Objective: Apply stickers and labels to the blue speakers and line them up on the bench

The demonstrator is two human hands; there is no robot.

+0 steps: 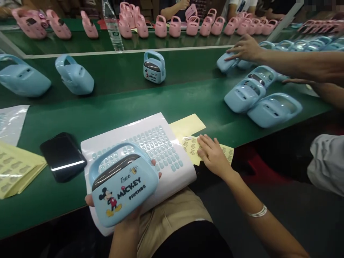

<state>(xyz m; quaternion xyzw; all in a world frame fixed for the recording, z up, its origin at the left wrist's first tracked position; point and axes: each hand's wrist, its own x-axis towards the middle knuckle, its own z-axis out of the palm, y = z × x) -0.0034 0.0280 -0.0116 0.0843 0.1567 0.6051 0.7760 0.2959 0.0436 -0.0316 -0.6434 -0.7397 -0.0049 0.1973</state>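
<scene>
Blue handled case [126, 190], its Mickey panel turned upward, in the grasp of the left hand [130, 216]: the palm supports it from behind, the thumb shows at one edge and fingertips at the other. It is held over a white sheet [184, 177] of oval stickers, the left forearm rising from below. Right hand [215, 157], well apart from the case: palm down, fingers extended and unclenched on a yellow sticker sheet [192, 148], the forearm slanting in from lower right (from where I stand, a silver bracelet [257, 212] glints there).
</scene>
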